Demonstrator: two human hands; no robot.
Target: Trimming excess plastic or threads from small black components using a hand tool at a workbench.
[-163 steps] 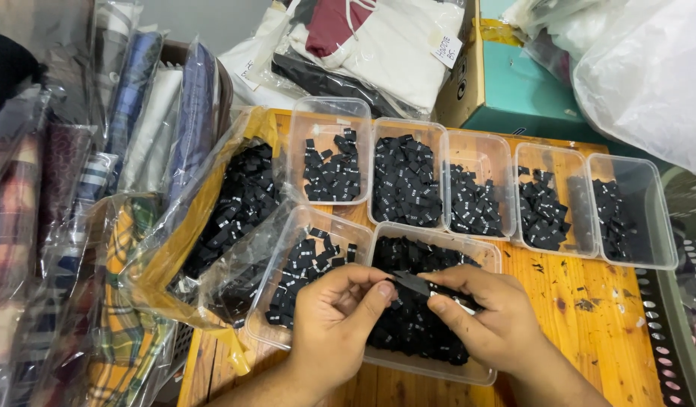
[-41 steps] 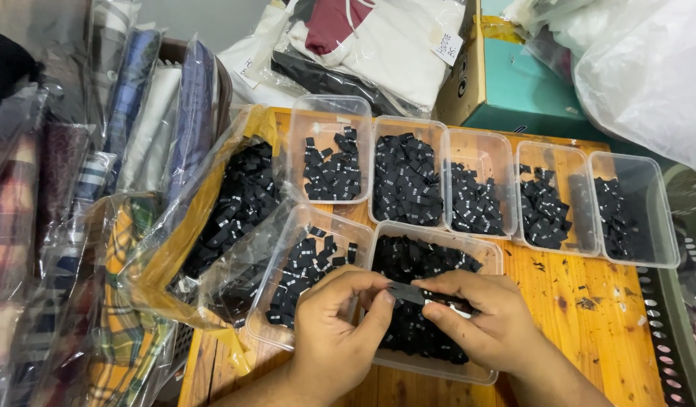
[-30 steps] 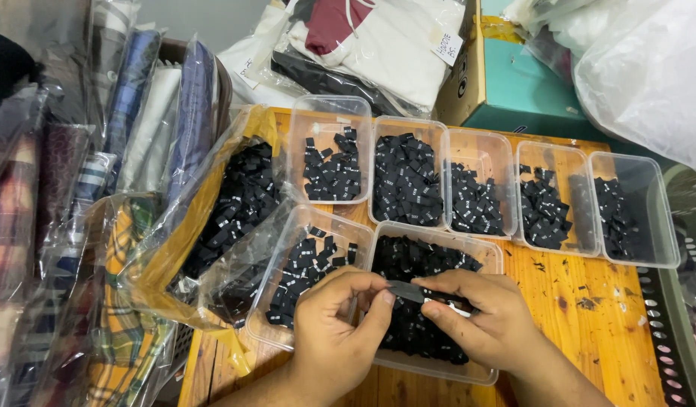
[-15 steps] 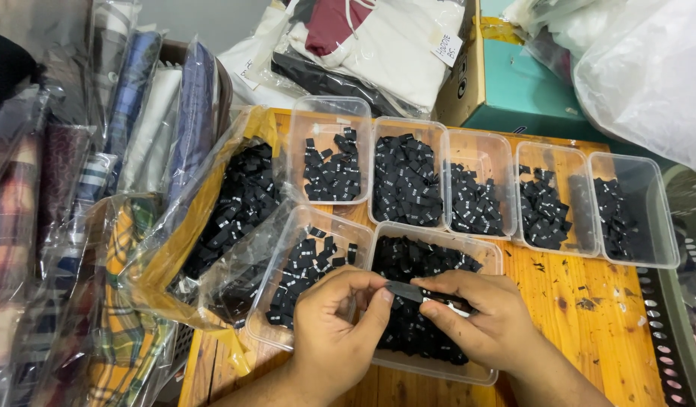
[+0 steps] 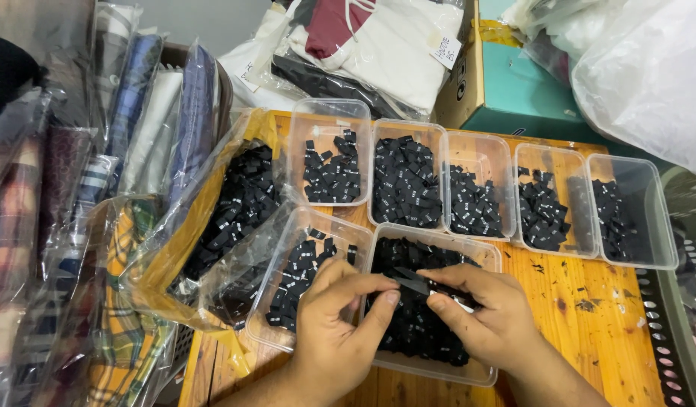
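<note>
Small black label pinched between both hands over the near tray.

Left of the near tray (image 5: 483,371), an open plastic bag (image 5: 212,226) of black labels is seen. The left hand (image 5: 336,332) and right hand (image 5: 487,320) are closed on one black label (image 5: 409,282), held just above the tray's heap. It is judged light, thin and floppy, best taken by its edges. Behind the tray, five clear tubs (image 5: 634,260) are part-filled with similar labels.

The white marks on the black labels (image 5: 405,181) were too small to tell. The left hand (image 5: 334,325) and right hand (image 5: 489,313) hid the near tub's (image 5: 431,372) middle; the wooden table's (image 5: 596,332) near edge was cut off.
</note>
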